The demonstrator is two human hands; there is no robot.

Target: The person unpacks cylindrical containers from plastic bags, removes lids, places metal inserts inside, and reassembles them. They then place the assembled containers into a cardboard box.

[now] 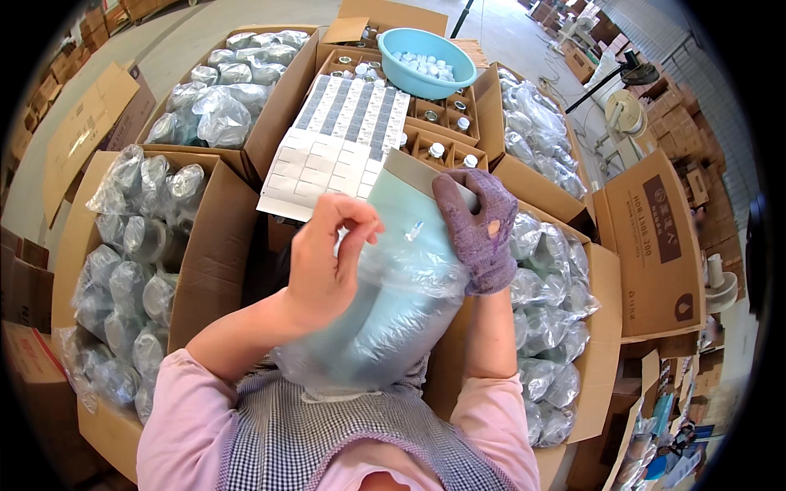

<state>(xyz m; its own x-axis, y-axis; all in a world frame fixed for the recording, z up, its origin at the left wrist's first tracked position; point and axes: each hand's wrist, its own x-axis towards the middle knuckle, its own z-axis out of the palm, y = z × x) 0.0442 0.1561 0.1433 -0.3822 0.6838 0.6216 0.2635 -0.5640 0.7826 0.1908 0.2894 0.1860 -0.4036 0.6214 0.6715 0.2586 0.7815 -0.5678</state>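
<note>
Upright before my chest is a large pale-teal, see-through vessel (385, 196), its lower part inside a clear plastic bag (393, 303). Its exact kind I cannot make out. A grey band edges its top, and a small white-and-blue mark (415, 231) shows on its side. My right hand (481, 225), in a worn purple-grey glove, grips the upper right edge of the vessel. Bare and raised at its left side, my left hand (327, 250) has thumb and fingers pinched together; a whitish bit shows there, too small to name. Beyond lies a sheet of labels (307, 176) on the boxes.
Cardboard boxes (205, 254) of plastic-wrapped glassware surround me left, right and ahead. A light-blue basin (393, 78) of white caps rests on a divided box (446, 135) holding bottles with white lids. An upright carton flap (651, 245) stands at right.
</note>
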